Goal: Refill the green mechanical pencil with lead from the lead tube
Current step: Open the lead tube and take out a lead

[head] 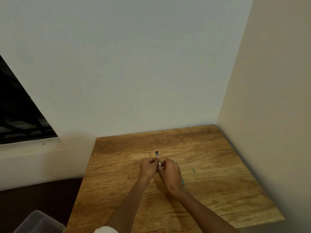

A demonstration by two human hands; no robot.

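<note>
Both hands meet over the middle of the wooden table (210,165). Between them a slim dark lead tube (157,154) with a silver band points up and away. My left hand (148,169) pinches it from the left. My right hand (170,174) closes on its pale lower end from the right. The green mechanical pencil (182,181) shows only as a thin green strip along the far edge of my right hand, and I cannot tell whether it lies on the table or is held. A small green piece (193,170) lies on the table to the right.
The table stands in a corner, with a white wall behind and a beige wall (269,98) on the right. A clear plastic box (40,222) sits at the lower left, off the table. A dark window (18,111) is at the left.
</note>
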